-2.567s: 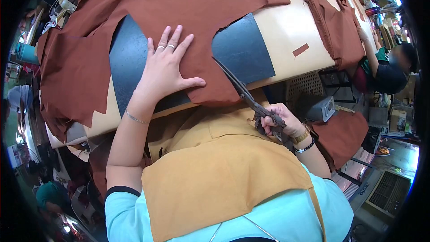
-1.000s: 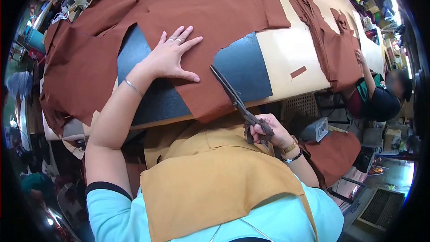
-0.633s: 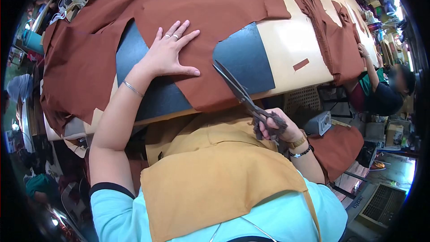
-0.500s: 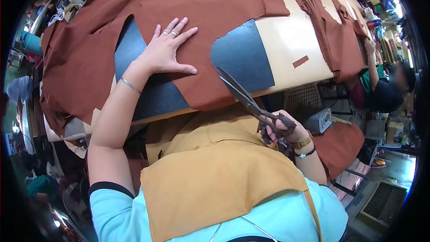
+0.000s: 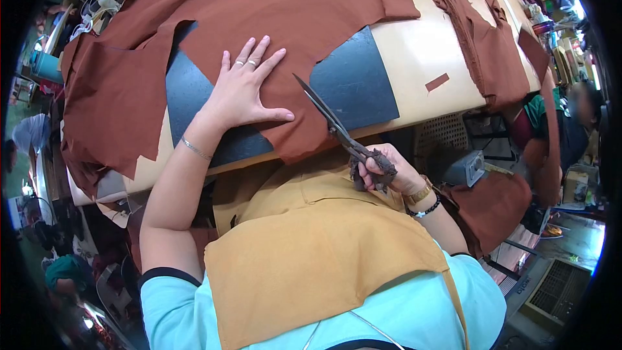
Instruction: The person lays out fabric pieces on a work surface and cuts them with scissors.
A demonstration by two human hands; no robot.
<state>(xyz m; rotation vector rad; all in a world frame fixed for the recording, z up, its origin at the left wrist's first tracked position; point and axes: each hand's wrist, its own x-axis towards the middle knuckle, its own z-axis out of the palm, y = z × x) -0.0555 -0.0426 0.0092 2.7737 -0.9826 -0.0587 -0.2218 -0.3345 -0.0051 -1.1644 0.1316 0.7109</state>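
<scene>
My left hand [image 5: 243, 91] lies flat with fingers spread on the large reddish-brown cloth [image 5: 278, 13], partly over a dark blue board [image 5: 356, 84]. The cloth narrows to a strip that hangs to the table's front edge beside my left thumb. My right hand [image 5: 389, 168] grips the wrapped handles of long dark scissors [image 5: 334, 123]. Their blades reach across the cloth strip from the right, tip pointing up and left, a little right of my left hand. The blades look nearly together.
More brown cloth [image 5: 113, 97] drapes over the left side of the pale table [image 5: 421, 45]. Folded brown cloth [image 5: 486, 58] and a small scrap [image 5: 437, 82] lie to the right. A co-worker [image 5: 573, 123] is at far right by a hanging brown strip. A perforated crate [image 5: 444, 136] stands below the table.
The scissors and my right hand have moved left and slightly up, the blades now drawn closer together. My left hand has shifted slightly on the cloth. The co-worker's brown piece has lifted.
</scene>
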